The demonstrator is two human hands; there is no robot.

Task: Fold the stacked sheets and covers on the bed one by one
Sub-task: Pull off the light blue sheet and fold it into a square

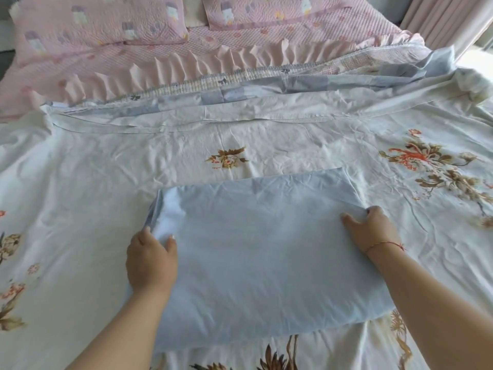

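Observation:
A light blue sheet (256, 241), folded into a thick rectangle, lies in front of me on a white floral cover (293, 145) spread over the bed. My left hand (150, 260) grips the folded sheet's left edge, thumb on top and fingers tucked under the layers. My right hand (370, 227) grips its far right corner, thumb on top and fingers curled over the edge. A thin red string circles my right wrist.
Beyond the floral cover lie a blue patchwork sheet (240, 94) and a pink ruffled bedspread (160, 65). Two pink quilted pillows (98, 20) sit at the head of the bed. Pink curtains (448, 20) hang at the far right.

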